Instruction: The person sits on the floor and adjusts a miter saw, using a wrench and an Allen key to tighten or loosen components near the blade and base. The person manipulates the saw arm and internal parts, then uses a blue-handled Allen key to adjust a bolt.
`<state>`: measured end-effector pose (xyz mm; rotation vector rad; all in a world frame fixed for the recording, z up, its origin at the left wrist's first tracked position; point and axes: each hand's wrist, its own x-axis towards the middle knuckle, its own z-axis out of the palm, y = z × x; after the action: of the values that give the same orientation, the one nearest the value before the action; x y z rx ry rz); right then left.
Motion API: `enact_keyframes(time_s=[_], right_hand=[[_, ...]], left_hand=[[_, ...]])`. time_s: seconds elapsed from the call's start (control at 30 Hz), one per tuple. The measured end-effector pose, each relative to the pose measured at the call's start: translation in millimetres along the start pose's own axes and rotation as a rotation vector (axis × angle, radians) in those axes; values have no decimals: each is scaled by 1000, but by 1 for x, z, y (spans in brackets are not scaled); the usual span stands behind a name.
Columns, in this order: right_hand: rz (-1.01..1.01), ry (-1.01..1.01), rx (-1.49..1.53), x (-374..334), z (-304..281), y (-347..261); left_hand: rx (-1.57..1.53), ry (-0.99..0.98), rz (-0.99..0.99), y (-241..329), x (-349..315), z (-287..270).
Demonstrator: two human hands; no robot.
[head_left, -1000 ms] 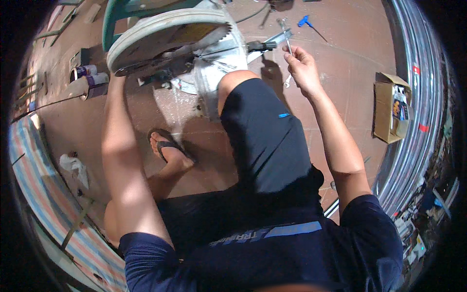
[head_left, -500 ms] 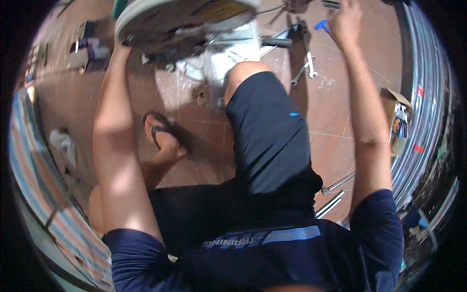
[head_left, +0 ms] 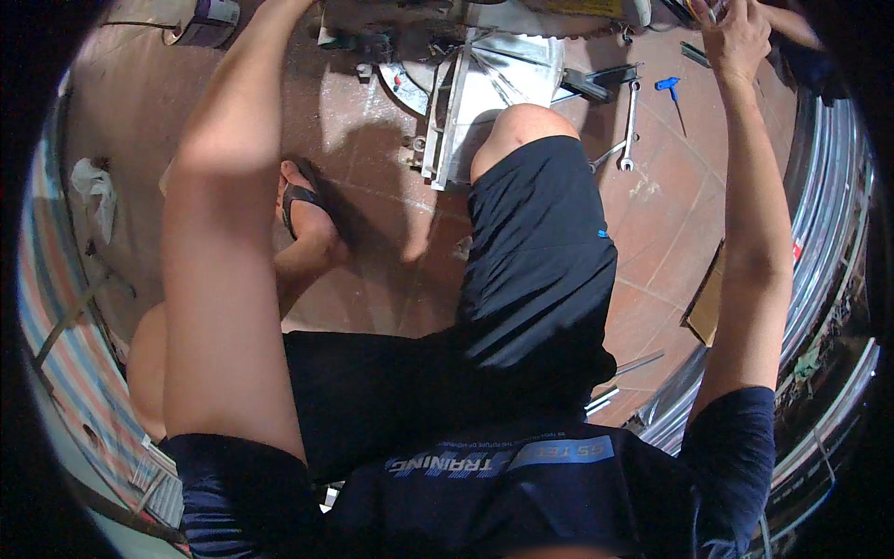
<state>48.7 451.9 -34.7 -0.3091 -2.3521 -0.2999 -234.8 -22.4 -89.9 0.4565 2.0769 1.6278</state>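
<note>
My left forearm (head_left: 226,186) reaches up to the top edge, where the hand is cut off. At the upper right, my right hand (head_left: 738,45) has its fingers curled round a small thing that I cannot make out. Another person's forearm (head_left: 790,25) comes in close beside it. Between my arms, past my raised knee, lies a silver metal machine base (head_left: 507,70) with a curved, scale-like edge. A blue-handled hex key (head_left: 668,86) lies on the floor nearest my right hand, and an open-ended wrench (head_left: 630,126) lies left of it.
Long metal bars (head_left: 829,224) line the right side. A cardboard piece (head_left: 708,298) shows beside my right arm. A striped sheet (head_left: 79,345) runs along the left, near a white crumpled cloth (head_left: 95,189). A can (head_left: 203,23) stands at the upper left.
The large pale-rimmed rounded thing by my left hand has gone out of view. The scene has shifted, and my right hand is farther right. The other person's forearm has come into view.
</note>
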Motion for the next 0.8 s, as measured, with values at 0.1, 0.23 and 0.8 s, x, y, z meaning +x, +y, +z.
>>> enact_keyframes(time_s=[0.1, 0.23, 0.8], right_hand=[[-158, -183, 103, 7, 5, 19], [-136, -218, 177, 5, -9, 26], [1187, -448, 1602, -85, -161, -177]], left_hand=[[-8, 1, -6, -1, 2, 0], [-14, 8, -10, -6, 3, -1], [-34, 16, -45, -11, 8, 1]])
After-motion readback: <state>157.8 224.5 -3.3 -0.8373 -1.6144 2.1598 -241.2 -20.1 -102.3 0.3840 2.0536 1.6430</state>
